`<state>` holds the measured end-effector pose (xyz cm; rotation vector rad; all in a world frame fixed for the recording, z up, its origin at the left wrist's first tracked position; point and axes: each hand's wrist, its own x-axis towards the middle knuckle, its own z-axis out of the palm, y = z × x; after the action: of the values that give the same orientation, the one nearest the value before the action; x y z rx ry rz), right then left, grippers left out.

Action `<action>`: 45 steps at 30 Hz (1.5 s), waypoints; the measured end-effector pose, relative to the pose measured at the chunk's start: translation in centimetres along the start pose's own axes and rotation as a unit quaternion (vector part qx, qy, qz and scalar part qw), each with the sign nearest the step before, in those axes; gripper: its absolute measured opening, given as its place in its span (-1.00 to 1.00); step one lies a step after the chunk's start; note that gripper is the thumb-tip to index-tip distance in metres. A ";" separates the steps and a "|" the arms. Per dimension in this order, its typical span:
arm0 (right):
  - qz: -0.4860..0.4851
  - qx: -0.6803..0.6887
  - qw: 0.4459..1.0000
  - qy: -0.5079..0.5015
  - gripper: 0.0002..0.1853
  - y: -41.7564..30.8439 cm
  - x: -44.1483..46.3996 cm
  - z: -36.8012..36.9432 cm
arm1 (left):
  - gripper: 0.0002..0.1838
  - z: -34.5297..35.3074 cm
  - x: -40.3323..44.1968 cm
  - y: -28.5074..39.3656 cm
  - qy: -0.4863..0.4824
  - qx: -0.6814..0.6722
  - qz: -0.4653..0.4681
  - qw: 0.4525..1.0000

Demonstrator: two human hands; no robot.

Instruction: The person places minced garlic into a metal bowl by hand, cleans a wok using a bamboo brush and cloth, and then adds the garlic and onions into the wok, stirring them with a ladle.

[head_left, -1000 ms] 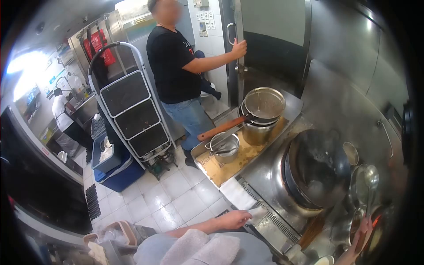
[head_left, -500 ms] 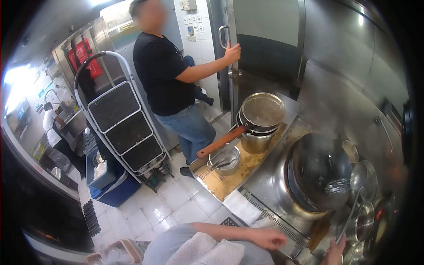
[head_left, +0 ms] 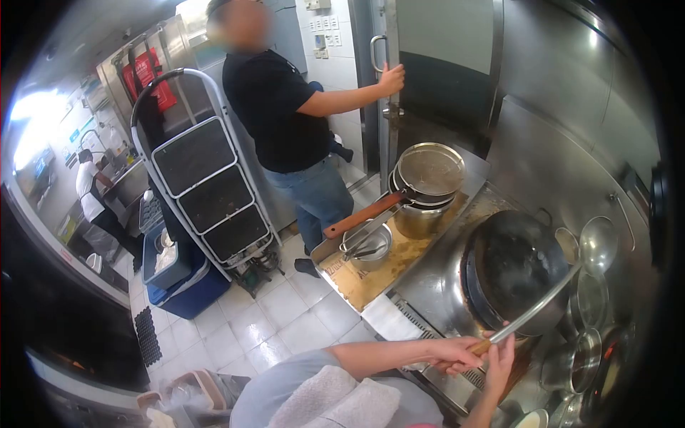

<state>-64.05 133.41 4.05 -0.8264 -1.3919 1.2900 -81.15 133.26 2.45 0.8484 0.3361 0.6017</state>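
Compared with half a second ago, the ladle [head_left: 599, 245] has swung up and right, and the left hand [head_left: 454, 354] has come over from the counter edge to meet the right hand [head_left: 502, 364].

At nine o'clock in the view, a person in a white shirt and dark apron [head_left: 93, 200] stands by a sink. A blue tub [head_left: 168, 274] sits toward eight o'clock, and a folded step ladder [head_left: 198, 158] leans near ten. At eleven, a person in a black T-shirt [head_left: 265, 107] has one hand on a door edge [head_left: 389, 135]. Just right of centre, a small metal pot [head_left: 374, 261] stands on a cardboard-lined tray [head_left: 347, 284]; behind it, toward two o'clock, a wooden-handled strainer [head_left: 432, 171] lies on stacked pans.

At five o'clock, the left hand is at the ladle's wooden end; whether its fingers close round it, I cannot tell. Just right, the right hand grasps the handle. From there the ladle slants up across the edge of the dark, steaming wok [head_left: 517, 260], its bowl near three o'clock, beyond the wok's right rim. Below the bowl are a round strainer [head_left: 591, 301] and, at four o'clock, a steel pot [head_left: 564, 365].
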 end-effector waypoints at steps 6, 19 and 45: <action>0.152 -0.428 0.890 0.034 -0.39 4.0 -6.1 -11.5 | -0.86 -7.5 -8.0 -2.9 0.385 0.548 0.105 0.735; 0.367 -0.347 0.846 0.171 -0.44 14.2 -17.5 -20.4 | -0.89 -4.5 -27.5 -12.4 0.552 0.584 -0.090 0.589; 0.158 -0.529 0.826 -0.109 -0.30 -6.2 10.3 -15.9 | -0.79 -5.9 -26.9 -16.7 0.571 0.583 -0.167 0.554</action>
<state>-50.36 146.20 10.82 -1.7434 -2.2640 0.7571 -99.21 111.64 -13.16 1.4887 2.2715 0.4277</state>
